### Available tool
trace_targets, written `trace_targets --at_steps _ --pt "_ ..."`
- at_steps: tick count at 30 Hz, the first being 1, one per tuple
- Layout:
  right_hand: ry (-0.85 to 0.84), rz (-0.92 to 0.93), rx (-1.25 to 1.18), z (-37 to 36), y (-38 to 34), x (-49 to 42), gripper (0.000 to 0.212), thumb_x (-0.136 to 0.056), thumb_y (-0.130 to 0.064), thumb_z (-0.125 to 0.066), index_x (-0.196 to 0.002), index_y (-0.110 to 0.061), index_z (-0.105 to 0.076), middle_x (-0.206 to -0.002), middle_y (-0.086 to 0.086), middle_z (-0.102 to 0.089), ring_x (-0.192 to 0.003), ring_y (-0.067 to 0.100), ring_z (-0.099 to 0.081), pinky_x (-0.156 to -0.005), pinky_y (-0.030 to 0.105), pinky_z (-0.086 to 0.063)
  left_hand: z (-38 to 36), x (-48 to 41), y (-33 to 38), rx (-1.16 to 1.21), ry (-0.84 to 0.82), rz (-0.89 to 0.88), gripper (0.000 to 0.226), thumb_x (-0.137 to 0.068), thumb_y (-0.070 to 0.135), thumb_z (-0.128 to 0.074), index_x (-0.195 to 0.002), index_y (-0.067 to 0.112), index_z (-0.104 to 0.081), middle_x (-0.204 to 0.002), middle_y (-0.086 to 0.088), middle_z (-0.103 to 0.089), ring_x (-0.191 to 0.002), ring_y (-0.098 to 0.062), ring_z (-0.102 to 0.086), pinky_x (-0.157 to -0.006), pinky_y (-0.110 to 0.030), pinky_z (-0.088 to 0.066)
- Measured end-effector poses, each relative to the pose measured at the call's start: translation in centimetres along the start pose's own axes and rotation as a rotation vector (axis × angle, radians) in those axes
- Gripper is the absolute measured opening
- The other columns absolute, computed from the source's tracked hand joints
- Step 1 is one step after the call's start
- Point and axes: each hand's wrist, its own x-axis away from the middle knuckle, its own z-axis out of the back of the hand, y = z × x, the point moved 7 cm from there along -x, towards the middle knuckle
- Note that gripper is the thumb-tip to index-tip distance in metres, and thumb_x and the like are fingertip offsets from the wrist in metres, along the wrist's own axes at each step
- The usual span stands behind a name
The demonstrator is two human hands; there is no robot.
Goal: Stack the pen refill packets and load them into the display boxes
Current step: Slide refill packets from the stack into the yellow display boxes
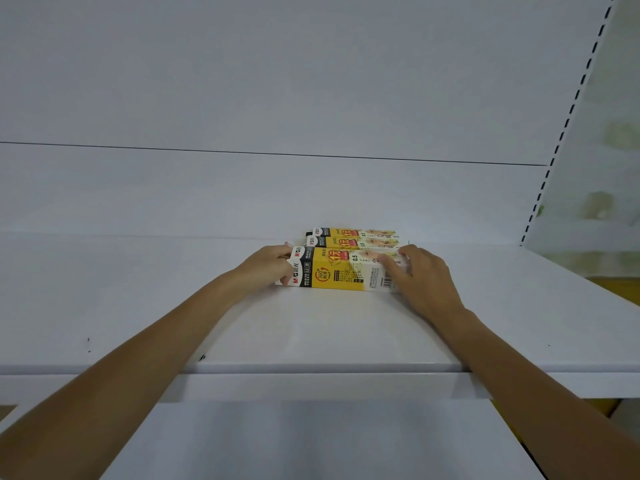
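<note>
A yellow, white and black pen refill box [341, 271] lies lengthwise on a white shelf [311, 334]. My left hand [268, 266] grips its left end, fingers curled round the end flap. My right hand [420, 277] holds its right end, fingers laid over the top and side. Directly behind it, two more boxes of the same kind [353, 237] lie in a row against the shelf's back panel, only their tops showing.
The shelf's front lip [311, 368] runs across the lower frame, with a lower white surface [311, 438] beneath it. A slotted upright [568, 123] stands at the right. The white back panel [277, 98] fills the upper frame.
</note>
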Motion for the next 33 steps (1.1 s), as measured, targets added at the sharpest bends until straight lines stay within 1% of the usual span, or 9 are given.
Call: trace_targets --at_steps 5,11,15,18,22,24,28,31,33 --pt "0.033 -0.064 -0.091 0.2 0.8 0.1 0.039 -0.092 -0.045 -0.043 -0.101 -0.010 -0.058 -0.091 0.009 -0.060 -0.082 0.025 -0.056 -0.071 0.035 -0.046 2.1 0.3 -0.8 0.007 0.261 -0.019 0.033 -0.086 0.008 -0.048 -0.116 0.018 -0.059 -0.107 0.004 -0.059 -0.100 -0.012 -0.051 -0.073 -0.022 -0.039" --pt "0.022 -0.047 -0.089 0.0 0.3 -0.1 0.032 -0.097 -0.029 -0.039 -0.099 -0.004 -0.057 -0.092 0.014 -0.058 -0.083 0.027 -0.054 -0.071 0.034 -0.042 0.0 0.0 -0.3 -0.020 0.092 0.029 0.039 -0.066 0.016 -0.053 -0.101 0.009 -0.066 -0.101 -0.001 -0.060 -0.090 -0.018 -0.050 -0.069 -0.023 -0.035" --pt "-0.001 0.021 0.027 -0.2 -0.2 -0.1 0.041 -0.097 -0.033 -0.030 -0.100 -0.001 -0.055 -0.096 0.016 -0.056 -0.089 0.030 -0.052 -0.073 0.031 -0.035 -1.1 -0.5 -1.0 0.209 0.058 0.102 0.061 -0.043 0.014 -0.051 -0.103 0.013 -0.065 -0.107 -0.006 -0.065 -0.089 -0.021 -0.056 -0.076 -0.026 -0.040" --pt "0.001 0.021 0.021 -0.3 0.0 -0.3 0.035 -0.097 -0.029 -0.034 -0.100 -0.001 -0.054 -0.096 0.015 -0.055 -0.086 0.027 -0.050 -0.072 0.031 -0.035 -1.4 -0.4 -1.1 0.295 0.005 0.120 0.054 -0.043 0.011 -0.049 -0.093 0.024 -0.064 -0.094 -0.004 -0.065 -0.082 -0.019 -0.056 -0.070 -0.025 -0.041" --pt "0.024 -0.052 0.061 -0.2 0.4 -0.3 0.031 -0.097 -0.030 -0.035 -0.096 -0.005 -0.053 -0.093 0.010 -0.055 -0.084 0.028 -0.053 -0.065 0.034 -0.040 -1.2 -0.1 -0.2 0.208 -0.028 0.109 0.027 -0.060 0.017 -0.060 -0.087 0.015 -0.064 -0.089 -0.005 -0.065 -0.077 -0.018 -0.056 -0.066 -0.024 -0.040" --pt "0.023 -0.050 0.199 -0.3 0.4 -0.2 0.043 -0.095 -0.039 -0.025 -0.107 -0.011 -0.056 -0.107 0.008 -0.057 -0.095 0.026 -0.052 -0.068 0.033 -0.038 -0.2 0.1 0.3 -0.015 0.115 0.050 0.012 -0.078 0.019 -0.056 -0.086 0.013 -0.062 -0.084 0.001 -0.060 -0.077 -0.016 -0.054 -0.061 -0.023 -0.038" --pt "0.066 0.037 0.190 0.7 -0.8 -0.1 0.072 -0.083 -0.057 -0.011 -0.127 -0.019 -0.053 -0.132 0.004 -0.050 -0.121 0.026 -0.043 -0.097 0.045 -0.034 0.8 2.8 1.0 -0.564 0.458 -0.106 0.041 -0.083 0.031 -0.054 -0.121 0.016 -0.053 -0.119 -0.005 -0.050 -0.111 -0.025 -0.046 -0.086 -0.034 -0.038" --pt "0.003 0.247 0.128 0.3 -3.0 -0.5 0.064 -0.084 -0.057 -0.022 -0.115 -0.015 -0.060 -0.123 0.000 -0.058 -0.115 0.020 -0.049 -0.096 0.041 -0.038 0.1 4.4 2.3 -0.523 0.468 -0.359 0.027 -0.085 0.020 -0.057 -0.112 0.021 -0.061 -0.105 0.001 -0.054 -0.100 -0.018 -0.051 -0.084 -0.030 -0.039" --pt "-0.202 0.324 0.039 -0.7 -4.5 -0.9 0.046 -0.094 -0.044 -0.034 -0.101 -0.009 -0.063 -0.108 0.003 -0.063 -0.101 0.018 -0.054 -0.088 0.039 -0.044 -0.4 4.2 2.2 -0.367 0.337 -0.415 0.019 -0.085 0.013 -0.057 -0.098 0.021 -0.069 -0.090 0.008 -0.058 -0.085 -0.012 -0.055 -0.079 -0.028 -0.044"
